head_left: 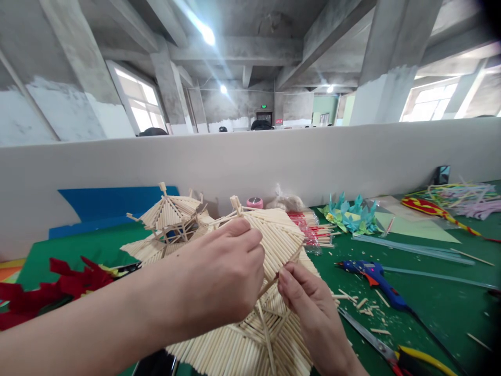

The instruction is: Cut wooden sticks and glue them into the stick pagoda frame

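Observation:
A roof-shaped model built of thin wooden sticks [279, 235] rests on the green table [430, 303] in front of me. My left hand [219, 271] lies over its near slope and grips it from the left. My right hand [309, 303] pinches a single thin wooden stick [287, 263] laid along the roof's ridge. A smaller stick pavilion [172, 216] stands just behind my left hand.
A blue hot-glue gun [378, 279] and scissors with yellow handles [395, 352] lie right of my hands among cut stick bits. Packs of sticks [311, 227], teal paper flowers [350, 214], red felt [47, 290] and a grey partition wall [274, 156] surround the work.

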Available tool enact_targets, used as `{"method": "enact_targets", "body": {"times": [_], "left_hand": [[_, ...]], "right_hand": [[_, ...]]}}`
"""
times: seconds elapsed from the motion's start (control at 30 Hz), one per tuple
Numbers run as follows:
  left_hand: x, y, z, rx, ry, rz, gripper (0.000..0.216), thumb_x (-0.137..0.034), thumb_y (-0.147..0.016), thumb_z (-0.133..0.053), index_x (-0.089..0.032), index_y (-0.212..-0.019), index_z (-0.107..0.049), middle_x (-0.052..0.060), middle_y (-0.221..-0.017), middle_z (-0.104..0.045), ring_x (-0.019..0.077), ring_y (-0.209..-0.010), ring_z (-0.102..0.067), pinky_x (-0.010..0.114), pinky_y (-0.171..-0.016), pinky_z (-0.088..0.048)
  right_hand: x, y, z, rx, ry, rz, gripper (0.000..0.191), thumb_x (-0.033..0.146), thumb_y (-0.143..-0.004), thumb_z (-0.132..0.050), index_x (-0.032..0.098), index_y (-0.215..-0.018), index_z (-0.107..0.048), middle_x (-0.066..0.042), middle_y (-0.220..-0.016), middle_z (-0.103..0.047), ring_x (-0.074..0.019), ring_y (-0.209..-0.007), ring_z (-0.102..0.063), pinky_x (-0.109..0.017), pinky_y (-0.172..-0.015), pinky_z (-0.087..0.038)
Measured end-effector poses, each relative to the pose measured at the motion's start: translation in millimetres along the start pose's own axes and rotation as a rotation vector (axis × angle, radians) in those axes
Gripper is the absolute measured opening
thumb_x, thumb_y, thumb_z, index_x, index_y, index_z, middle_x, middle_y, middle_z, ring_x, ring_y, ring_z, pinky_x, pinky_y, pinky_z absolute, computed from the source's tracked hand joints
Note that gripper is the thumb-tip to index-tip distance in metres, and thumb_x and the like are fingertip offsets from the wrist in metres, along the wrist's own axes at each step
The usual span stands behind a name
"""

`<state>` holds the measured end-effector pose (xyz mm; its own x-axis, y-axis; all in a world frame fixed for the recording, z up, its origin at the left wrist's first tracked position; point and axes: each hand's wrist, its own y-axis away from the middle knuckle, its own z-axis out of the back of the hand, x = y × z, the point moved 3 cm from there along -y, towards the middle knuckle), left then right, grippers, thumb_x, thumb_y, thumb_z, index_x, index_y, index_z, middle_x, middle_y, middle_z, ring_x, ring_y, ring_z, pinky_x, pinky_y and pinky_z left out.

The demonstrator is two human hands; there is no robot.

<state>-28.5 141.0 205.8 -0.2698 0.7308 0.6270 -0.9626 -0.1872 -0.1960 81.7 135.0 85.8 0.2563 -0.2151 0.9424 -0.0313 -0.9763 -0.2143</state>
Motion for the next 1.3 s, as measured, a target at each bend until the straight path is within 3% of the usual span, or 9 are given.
{"method": "enact_targets", "body": {"times": [0.27,0.47,0.67,0.9,1.03,1.3], "left_hand": [[8.1,-0.9,-4.4,0.033,0.001,-0.020,0.022,-0.007,-0.074,-0.047,-0.017,-0.056,-0.055,0.002,-0.056,-0.052,0.0175,-0.064,-0.041,0.035,-0.071,-0.035],[14.3,17.0,2.4,-0.219,0.114,0.129,0.036,-0.012,-0.090,-0.025,-0.014,-0.083,-0.061,0.002,-0.066,-0.060,0.0184,-0.072,-0.046,0.036,-0.073,-0.030],[6.8,47.3,-7.4,-0.297,0.143,0.273,0.021,-0.010,-0.085,-0.042,-0.011,-0.100,-0.056,0.004,-0.086,-0.061,0.0179,-0.085,-0.047,0.034,-0.080,-0.031],[-2.9,55.5,-37.0,-0.107,0.174,0.309,0.043,-0.005,-0.082,-0.040,-0.022,-0.122,-0.043,0.005,-0.096,-0.056,0.0193,-0.089,-0.045,0.038,-0.085,-0.028],[-3.1,54.3,-37.2,-0.069,0.211,0.345,0.043,-0.009,-0.084,-0.038,-0.028,-0.123,-0.040,0.004,-0.095,-0.055,0.0186,-0.087,-0.046,0.037,-0.083,-0.031],[-3.4,52.2,-33.5,-0.067,0.257,0.352,0.041,-0.007,-0.083,-0.039,-0.025,-0.119,-0.043,0.005,-0.094,-0.054,0.0196,-0.085,-0.045,0.038,-0.080,-0.032]], "right_hand": [[0.7,0.7,-0.3,0.018,0.018,-0.014,0.027,0.040,-0.083,-0.047,0.018,-0.068,-0.047,0.006,-0.059,-0.031,-0.0092,-0.054,-0.026,-0.024,-0.049,-0.023],[3.2,0.3,0.0,0.012,-0.001,0.011,0.027,0.040,-0.081,-0.050,0.018,-0.065,-0.047,0.006,-0.059,-0.033,-0.0089,-0.053,-0.027,-0.023,-0.048,-0.025],[7.2,0.2,-3.2,0.003,-0.009,0.037,0.024,0.041,-0.075,-0.056,0.020,-0.066,-0.050,0.005,-0.056,-0.038,-0.0124,-0.059,-0.042,-0.024,-0.054,-0.034],[2.8,-0.3,-7.1,0.010,-0.028,0.057,0.019,0.037,-0.071,-0.060,0.019,-0.075,-0.056,0.005,-0.057,-0.038,-0.0119,-0.056,-0.040,-0.023,-0.051,-0.035],[2.9,-0.3,-8.4,0.005,-0.065,0.059,0.019,0.036,-0.071,-0.060,0.019,-0.078,-0.057,0.005,-0.057,-0.038,-0.0129,-0.059,-0.043,-0.024,-0.053,-0.036],[2.1,-0.1,-9.7,-0.051,-0.068,0.027,0.018,0.037,-0.070,-0.061,0.020,-0.073,-0.058,0.004,-0.057,-0.043,-0.0123,-0.055,-0.042,-0.024,-0.051,-0.036]]}}
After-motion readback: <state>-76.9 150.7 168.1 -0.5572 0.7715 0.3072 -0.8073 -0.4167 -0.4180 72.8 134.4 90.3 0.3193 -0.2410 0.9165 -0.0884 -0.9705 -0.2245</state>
